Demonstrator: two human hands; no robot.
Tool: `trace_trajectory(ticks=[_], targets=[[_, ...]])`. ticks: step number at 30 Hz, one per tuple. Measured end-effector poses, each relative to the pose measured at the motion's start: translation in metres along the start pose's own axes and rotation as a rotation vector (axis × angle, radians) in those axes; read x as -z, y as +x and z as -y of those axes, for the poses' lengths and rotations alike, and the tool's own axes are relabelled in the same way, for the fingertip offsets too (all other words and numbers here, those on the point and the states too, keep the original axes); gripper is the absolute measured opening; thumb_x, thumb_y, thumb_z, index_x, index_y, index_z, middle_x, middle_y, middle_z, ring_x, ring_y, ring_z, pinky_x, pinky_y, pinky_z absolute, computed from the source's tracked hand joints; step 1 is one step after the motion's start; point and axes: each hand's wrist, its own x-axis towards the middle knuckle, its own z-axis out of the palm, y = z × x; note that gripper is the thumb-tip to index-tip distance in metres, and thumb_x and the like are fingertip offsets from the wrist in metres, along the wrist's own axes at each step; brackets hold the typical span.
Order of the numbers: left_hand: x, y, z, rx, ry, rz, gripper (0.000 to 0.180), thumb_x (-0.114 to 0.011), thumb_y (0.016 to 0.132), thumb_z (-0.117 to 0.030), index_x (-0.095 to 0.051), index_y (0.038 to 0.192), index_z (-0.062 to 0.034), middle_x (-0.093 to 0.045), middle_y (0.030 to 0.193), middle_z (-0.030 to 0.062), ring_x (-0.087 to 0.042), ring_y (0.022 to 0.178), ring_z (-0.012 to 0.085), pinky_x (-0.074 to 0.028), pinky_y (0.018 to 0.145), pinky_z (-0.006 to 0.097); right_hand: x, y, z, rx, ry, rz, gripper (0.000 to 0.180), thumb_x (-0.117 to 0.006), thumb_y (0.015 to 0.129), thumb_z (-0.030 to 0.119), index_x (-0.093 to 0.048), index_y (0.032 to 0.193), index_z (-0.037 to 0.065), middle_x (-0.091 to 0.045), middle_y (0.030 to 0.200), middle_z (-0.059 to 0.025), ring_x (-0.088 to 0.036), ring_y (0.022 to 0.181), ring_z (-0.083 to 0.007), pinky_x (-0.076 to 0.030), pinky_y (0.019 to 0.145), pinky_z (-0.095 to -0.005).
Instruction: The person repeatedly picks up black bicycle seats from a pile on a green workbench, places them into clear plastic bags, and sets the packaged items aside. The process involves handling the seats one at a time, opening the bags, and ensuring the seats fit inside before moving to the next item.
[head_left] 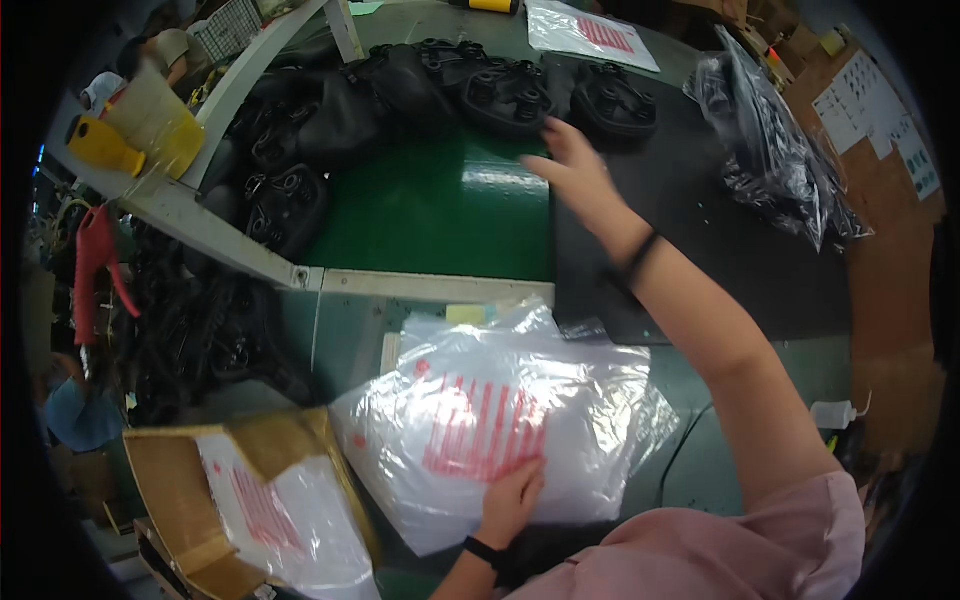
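A pile of clear plastic bags with red print (490,410) lies spread on the bench in front of me. My left hand (512,497) is at the near side of the pile, its fingers closed on the top plastic bag. Stretched out ahead, my right hand (582,178) is empty, with thumb and fingers apart. It is just short of a black bicycle saddle (508,97), which lies with its underside up. Beside that one is another upturned saddle (613,98), and several more black saddles (290,205) curve round to the left.
An open cardboard box (165,480) with more printed bags stands at the lower left. A white metal frame (225,235) rises on the left, carrying a yellow tool (105,146) and a red-handled tool (95,260). Crumpled clear plastic over black items (770,150) lies on the black mat (700,270).
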Motion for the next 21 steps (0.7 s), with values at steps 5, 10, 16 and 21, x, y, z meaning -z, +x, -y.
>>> trace_trajectory(ticks=[5, 10, 16, 21], targets=[[0.001, -0.001, 0.018, -0.183, 0.078, -0.026, 0.021, -0.06, 0.089, -0.013, -0.067, 0.107, -0.0043, -0.068, 0.091, 0.0154, -0.066, 0.079, 0.0306, -0.052, 0.071, 0.038, -0.146, 0.138, -0.033, 0.178, -0.558, -0.104, 0.091, -0.082, 0.063, 0.028, -0.037, 0.136, 0.0, -0.051, 0.131, -0.0211, -0.045, 0.127, -0.0327, -0.031, 0.111, -0.0428], [-0.011, -0.007, 0.04, -0.142, 0.041, -0.004, 0.018, -0.063, 0.086, -0.011, -0.064, 0.103, -0.0041, -0.064, 0.088, 0.0169, -0.061, 0.081, 0.0341, -0.048, 0.072, 0.042, -0.154, 0.138, -0.043, 0.169, -0.299, -0.159, 0.07, -0.079, 0.062, 0.02, -0.046, 0.121, 0.002, -0.064, 0.104, -0.0214, -0.061, 0.102, -0.0373, -0.048, 0.093, -0.0413], [-0.004, 0.0, 0.012, -0.125, 0.043, -0.069, 0.016, -0.061, 0.088, -0.011, -0.068, 0.101, -0.0033, -0.068, 0.085, 0.0135, -0.065, 0.074, 0.0271, -0.051, 0.067, 0.034, -0.011, 0.113, -0.014, 0.208, 0.057, 0.017, 0.036, -0.058, 0.078, 0.0, -0.055, 0.115, -0.001, -0.068, 0.106, -0.0153, -0.064, 0.081, -0.0132, -0.051, 0.076, -0.0244], [-0.009, 0.006, -0.002, -0.098, 0.056, -0.124, 0.015, -0.059, 0.088, -0.009, -0.068, 0.099, -0.0042, -0.068, 0.08, 0.0129, -0.066, 0.073, 0.0263, -0.051, 0.066, 0.034, 0.051, 0.047, -0.027, 0.313, -0.256, 0.118, 0.056, -0.07, 0.074, 0.014, -0.053, 0.126, 0.002, -0.061, 0.119, -0.0203, -0.06, 0.111, -0.0296, -0.048, 0.093, -0.0381]])
